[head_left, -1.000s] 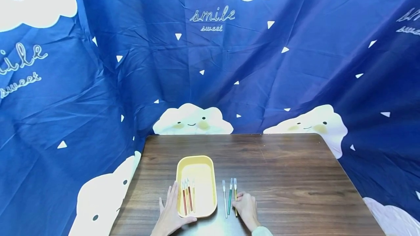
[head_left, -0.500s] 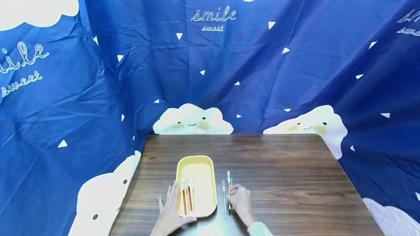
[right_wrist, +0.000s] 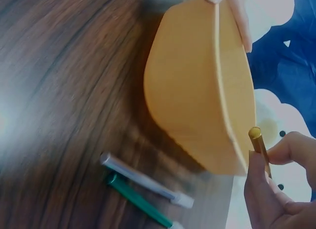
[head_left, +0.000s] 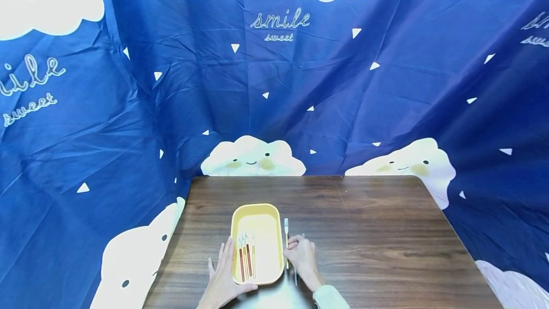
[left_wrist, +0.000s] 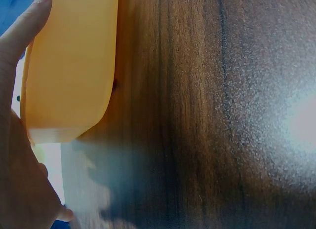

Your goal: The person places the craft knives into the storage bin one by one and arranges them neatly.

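Note:
My right hand (head_left: 301,258) pinches a gold paintbrush (head_left: 286,228) with a pale flat tip. It holds the brush upright-looking beside the right rim of a yellow tray (head_left: 270,225); the right wrist view shows the gold handle end (right_wrist: 257,137) between thumb and fingertips. Under that hand, a silver brush (right_wrist: 140,178) and a green brush (right_wrist: 140,200) lie on the table, mostly hidden in the head view. With fingers spread straight, my left hand (head_left: 222,278) rests against the tray's left side, its thumb at the near rim. Several red and gold brushes (head_left: 249,261) lie inside the tray.
A dark wooden table (head_left: 364,232) carries the tray and brushes. Behind and around it hangs a blue curtain (head_left: 274,75) printed with white clouds and triangles. Light glares on the tabletop at the near edge.
My right hand has lifted the gold brush from beside the green one and carried it left, over the green and silver brushes, to the tray's right rim. The left hand and tray stay put.

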